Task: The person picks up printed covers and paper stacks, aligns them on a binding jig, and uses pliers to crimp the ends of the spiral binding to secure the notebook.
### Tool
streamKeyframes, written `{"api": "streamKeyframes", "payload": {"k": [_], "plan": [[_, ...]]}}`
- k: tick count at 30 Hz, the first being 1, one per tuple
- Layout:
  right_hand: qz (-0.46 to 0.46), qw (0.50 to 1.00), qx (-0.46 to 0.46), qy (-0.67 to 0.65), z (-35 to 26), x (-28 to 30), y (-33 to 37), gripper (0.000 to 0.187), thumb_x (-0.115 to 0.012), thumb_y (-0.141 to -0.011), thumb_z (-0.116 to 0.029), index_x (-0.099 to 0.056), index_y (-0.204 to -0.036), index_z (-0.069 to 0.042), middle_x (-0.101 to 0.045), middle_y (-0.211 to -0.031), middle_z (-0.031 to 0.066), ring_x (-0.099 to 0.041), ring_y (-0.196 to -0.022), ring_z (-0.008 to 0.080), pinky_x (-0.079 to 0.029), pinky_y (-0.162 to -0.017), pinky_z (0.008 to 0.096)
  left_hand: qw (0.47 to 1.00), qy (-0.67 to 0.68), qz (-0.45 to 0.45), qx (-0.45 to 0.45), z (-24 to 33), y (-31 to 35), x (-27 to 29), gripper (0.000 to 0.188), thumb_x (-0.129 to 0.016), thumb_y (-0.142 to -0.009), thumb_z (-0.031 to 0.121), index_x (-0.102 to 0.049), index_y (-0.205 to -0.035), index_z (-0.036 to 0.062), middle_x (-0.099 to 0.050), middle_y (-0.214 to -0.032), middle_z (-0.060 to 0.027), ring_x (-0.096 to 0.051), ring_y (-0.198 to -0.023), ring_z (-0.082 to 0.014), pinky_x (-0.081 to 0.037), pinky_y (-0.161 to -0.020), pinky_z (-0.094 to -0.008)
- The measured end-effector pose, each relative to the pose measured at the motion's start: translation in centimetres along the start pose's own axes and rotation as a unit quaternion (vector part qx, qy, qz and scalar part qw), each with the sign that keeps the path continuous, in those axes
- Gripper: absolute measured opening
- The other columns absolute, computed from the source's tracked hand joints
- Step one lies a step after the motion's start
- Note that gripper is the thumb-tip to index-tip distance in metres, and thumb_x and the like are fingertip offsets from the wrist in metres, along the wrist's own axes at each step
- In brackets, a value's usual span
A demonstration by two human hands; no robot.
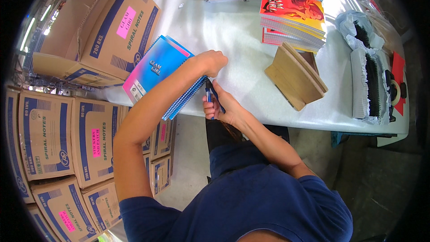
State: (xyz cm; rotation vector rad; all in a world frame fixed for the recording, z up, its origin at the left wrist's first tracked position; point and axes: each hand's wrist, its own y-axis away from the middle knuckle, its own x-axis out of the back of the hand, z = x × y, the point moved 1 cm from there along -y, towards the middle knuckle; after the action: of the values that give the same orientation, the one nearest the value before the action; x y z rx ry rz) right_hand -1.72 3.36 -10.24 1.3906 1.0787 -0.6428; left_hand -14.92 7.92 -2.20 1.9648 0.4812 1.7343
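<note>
A large open cardboard carton sits at the table's left end; I can't see what is inside. My left hand is closed over the top edge of a blue and pink spiral notebook, standing tilted at the near table edge. My right hand grips blue-handled pliers at its spiral. Stacked brown cartons with pink rectangular labels stand on the floor to my left.

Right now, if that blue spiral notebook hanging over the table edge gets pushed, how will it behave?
The blue spiral notebook would probably flex rather than stay stiff, being thin and soft-covered. It overhangs the table, so it may tip off once the left hand lets go. Its glossy cover likely slides easily.
</note>
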Motion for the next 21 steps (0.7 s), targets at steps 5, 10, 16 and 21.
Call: {"api": "streamKeyframes", "payload": {"k": [5, 10, 16, 21], "plan": [[0.076, 0.996, 0.018, 0.033, -0.4, -1.9, 1.0, 0.073, -0.029, -0.096, -0.066, -0.055, -0.098, 0.002, -0.057, -0.081, 0.0130, -0.057, -0.071, 0.0264, -0.052, -0.069, 0.0424, 0.999, 0.031, 0.018, 0.005, -0.4, 0.0, -0.2, 0.024, -0.064, -0.067, -0.004, -0.067, -0.091, -0.0046, -0.066, -0.098, -0.0237, -0.065, -0.096, -0.0380, -0.055, -0.079, -0.0412], [0.013, 0.999, -0.017, 0.031, -0.3, 0.0, 0.3, 0.074, -0.028, -0.096, -0.066, -0.055, -0.102, 0.003, -0.059, -0.089, 0.0153, -0.060, -0.079, 0.0283, -0.053, -0.075, 0.0456, 0.999, 0.008, 0.030, -0.014, -1.0, -0.6, -1.1, 0.025, -0.066, -0.069, -0.002, -0.068, -0.094, -0.0040, -0.066, -0.100, -0.0255, -0.067, -0.093, -0.0382, -0.056, -0.076, -0.0410], [0.073, 0.997, 0.014, 0.028, -1.1, -1.4, 0.1, 0.069, -0.030, -0.097, -0.064, -0.050, -0.093, 0.001, -0.050, -0.077, 0.0091, -0.049, -0.064, 0.0223, -0.047, -0.061, 0.0363, 0.999, 0.039, 0.004, 0.013, -0.5, -0.1, -0.2, 0.024, -0.067, -0.066, -0.003, -0.066, -0.090, -0.0040, -0.065, -0.104, -0.0221, -0.063, -0.100, -0.0370, -0.053, -0.081, -0.0415], [0.086, 0.995, 0.043, 0.034, -1.5, -2.0, -0.2, 0.064, -0.031, -0.098, -0.063, -0.048, -0.087, -0.002, -0.040, -0.067, 0.0036, -0.038, -0.059, 0.0170, -0.034, -0.053, 0.0305, 0.999, 0.023, 0.025, 0.028, -0.8, -0.4, -0.4, 0.027, -0.070, -0.065, -0.001, -0.065, -0.092, -0.0035, -0.065, -0.102, -0.0208, -0.063, -0.099, -0.0362, -0.053, -0.082, -0.0417]]}}
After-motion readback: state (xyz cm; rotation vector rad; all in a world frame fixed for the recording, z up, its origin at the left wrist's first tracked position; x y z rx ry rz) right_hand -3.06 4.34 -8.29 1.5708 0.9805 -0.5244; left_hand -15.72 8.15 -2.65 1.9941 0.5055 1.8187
